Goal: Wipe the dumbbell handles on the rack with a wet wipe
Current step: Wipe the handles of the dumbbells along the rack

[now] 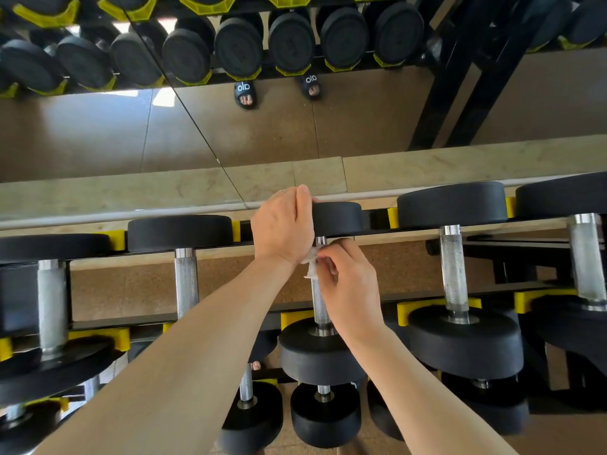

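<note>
**Top-row dumbbell, wipe at the far end of the handle**

Looking down over my own arms here. My left hand [282, 226] is curled over the rim of the far head [338, 218] of the middle dumbbell, which I'd guess is to stop it rolling in its yellow cradles [297, 318] while I scrub. My right hand [348, 280] pinches the wet wipe [310, 266] against the handle [318, 300], up by the far collar, so it looks like I'm starting at that end with the rest of the bar to go.

The wipe is thin, white and crumpled, with a corner hanging loose. The handle is knurled steel with smooth, shinier collars. The heads are matte black rubber, round and flat-faced. The neighbours' handles [455, 270] look chalky and dull. The mirror [230, 126] behind doubles the whole rack [486, 285].
</note>
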`<state>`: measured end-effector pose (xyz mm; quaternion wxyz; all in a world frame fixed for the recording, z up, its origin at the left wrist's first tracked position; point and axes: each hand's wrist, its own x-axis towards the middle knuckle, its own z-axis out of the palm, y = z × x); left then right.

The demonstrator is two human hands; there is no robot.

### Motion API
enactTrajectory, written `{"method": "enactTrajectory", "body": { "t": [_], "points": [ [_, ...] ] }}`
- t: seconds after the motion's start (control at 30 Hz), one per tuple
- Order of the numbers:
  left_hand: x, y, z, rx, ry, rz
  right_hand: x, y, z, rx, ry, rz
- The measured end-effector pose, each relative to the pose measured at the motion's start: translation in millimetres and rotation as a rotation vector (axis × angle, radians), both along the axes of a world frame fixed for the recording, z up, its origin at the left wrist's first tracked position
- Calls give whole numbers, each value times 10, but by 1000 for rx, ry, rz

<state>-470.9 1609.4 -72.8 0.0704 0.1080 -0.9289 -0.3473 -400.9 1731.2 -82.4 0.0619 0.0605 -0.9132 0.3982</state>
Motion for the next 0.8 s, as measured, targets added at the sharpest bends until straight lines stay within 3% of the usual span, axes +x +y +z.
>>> {"method": "enactTrajectory", "body": {
  "t": [0.27,0.4,0.43,0.5,0.57,0.6,0.7,0.8],
  "points": [
    [-5,2,-42,1,11,6,45,47,-36,149,94,247],
    [-14,-10,-50,-39,7,-9,20,168,-53,179,32,321],
    [-11,-14,-46,-39,13,-16,30,213,-33,128,-1,265],
    [-9,-14,-33,-30,20,-16,25,297,14,-109,-149,-87],
    [-11,-7,-44,-30,23,-13,-34,327,41,-458,-469,-484],
    [-9,-5,-53,-28,24,-10,-71,306,37,-594,-602,-546],
    [-8,-4,-49,-37,28,-7,-170,152,84,-816,-832,-452],
    [-4,-1,-35,-76,14,-4,-225,33,104,-778,-856,-434]
  ]
}}
